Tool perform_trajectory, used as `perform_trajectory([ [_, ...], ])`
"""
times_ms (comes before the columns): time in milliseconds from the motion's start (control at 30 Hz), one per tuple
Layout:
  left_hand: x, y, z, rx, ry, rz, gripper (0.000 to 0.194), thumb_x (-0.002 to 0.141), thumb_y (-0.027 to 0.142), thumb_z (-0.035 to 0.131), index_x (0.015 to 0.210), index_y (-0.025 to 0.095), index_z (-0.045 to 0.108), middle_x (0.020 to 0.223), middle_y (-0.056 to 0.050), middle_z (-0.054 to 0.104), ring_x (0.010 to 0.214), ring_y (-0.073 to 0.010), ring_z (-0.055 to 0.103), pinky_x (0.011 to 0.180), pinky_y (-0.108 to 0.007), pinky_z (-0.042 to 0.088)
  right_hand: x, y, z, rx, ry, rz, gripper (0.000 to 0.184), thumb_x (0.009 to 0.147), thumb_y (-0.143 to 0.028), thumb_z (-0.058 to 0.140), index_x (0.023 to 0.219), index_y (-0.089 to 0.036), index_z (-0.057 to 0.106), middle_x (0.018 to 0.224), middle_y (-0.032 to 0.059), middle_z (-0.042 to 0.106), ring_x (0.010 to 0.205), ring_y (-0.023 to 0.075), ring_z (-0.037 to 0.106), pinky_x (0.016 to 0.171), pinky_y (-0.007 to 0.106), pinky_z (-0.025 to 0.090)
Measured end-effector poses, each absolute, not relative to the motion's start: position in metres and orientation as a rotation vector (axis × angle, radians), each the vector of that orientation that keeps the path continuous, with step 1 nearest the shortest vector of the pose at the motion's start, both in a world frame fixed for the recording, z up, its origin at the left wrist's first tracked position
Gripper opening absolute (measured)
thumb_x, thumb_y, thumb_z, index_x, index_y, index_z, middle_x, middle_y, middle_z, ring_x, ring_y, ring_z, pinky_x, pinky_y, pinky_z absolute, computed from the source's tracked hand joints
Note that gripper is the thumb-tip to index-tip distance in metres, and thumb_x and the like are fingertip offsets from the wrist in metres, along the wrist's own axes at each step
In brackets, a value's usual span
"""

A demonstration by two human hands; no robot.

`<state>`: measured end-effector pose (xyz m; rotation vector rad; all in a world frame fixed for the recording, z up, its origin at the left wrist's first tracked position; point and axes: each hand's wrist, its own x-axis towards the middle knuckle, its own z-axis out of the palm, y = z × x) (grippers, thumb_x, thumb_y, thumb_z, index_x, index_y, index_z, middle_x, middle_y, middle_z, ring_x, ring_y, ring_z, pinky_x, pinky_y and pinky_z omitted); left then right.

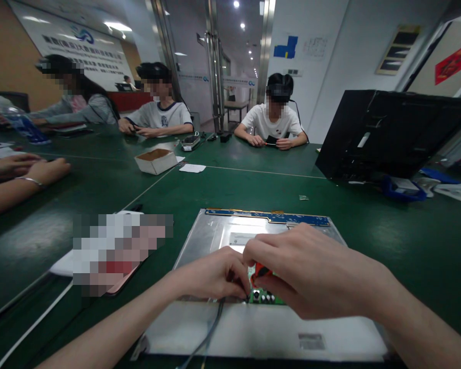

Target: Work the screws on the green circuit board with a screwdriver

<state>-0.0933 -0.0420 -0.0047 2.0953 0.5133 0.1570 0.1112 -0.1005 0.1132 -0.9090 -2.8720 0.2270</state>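
Note:
A flat display panel (192, 251) lies in front of me, its metal back facing up. A blue circuit strip (246, 215) runs along its far edge, and a green circuit board (267, 297) sits near its middle. My right hand (311, 271) is closed round a screwdriver (259, 271) with a red-and-black handle, over the green board; its tip is hidden. My left hand (223, 277) pinches at the board's left edge, close to the screwdriver. Whatever its fingertips hold cannot be made out. Dark cables (215, 323) come out from under my left hand toward me.
Left of the panel lie a blurred-out pale item (130, 256) and a white cable (42, 323). Farther off stand an open white box (155, 160) and a large black monitor casing (392, 136). Other people sit round the green table (253, 187); a co-worker's hands (34, 171) are at left.

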Motion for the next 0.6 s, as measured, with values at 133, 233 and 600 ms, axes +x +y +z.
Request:
perform_trajectory([
  [133,-0.0932,-0.0407,-0.0056,2.121,0.503,0.153,0.013,0.076,0.012,0.07,0.087,0.016,0.074,0.081,-0.001,0.069,0.069,-0.0142,0.06,0.059,-0.021,0.045,0.1123,-0.0989,0.1121,-0.916,-2.878,0.178,0.014,0.092,-0.036,0.053,0.088,-0.023,0.051,0.073,-0.0046,0.061,0.058,0.0115,0.047,0.051,0.027,0.024],
  [233,-0.0924,-0.0405,-0.0055,2.107,0.503,0.171,0.015,0.074,0.01,0.07,0.087,0.017,0.074,0.08,-0.001,0.07,0.071,-0.0157,0.061,0.062,-0.022,0.046,0.1124,-0.1002,0.1124,-0.897,-2.88,0.21,0.017,0.092,-0.039,0.053,0.088,-0.022,0.052,0.072,-0.0047,0.061,0.058,0.0111,0.047,0.05,0.027,0.024],
  [600,-0.0934,-0.0416,-0.0057,2.071,0.517,0.17,0.012,0.079,0.017,0.068,0.089,0.017,0.074,0.081,-0.002,0.07,0.068,-0.0143,0.061,0.06,-0.021,0.046,0.1123,-0.101,0.114,-0.904,-2.868,0.237,0.005,0.09,-0.025,0.052,0.089,-0.021,0.054,0.076,-0.0031,0.062,0.059,0.0107,0.046,0.05,0.027,0.023],
])
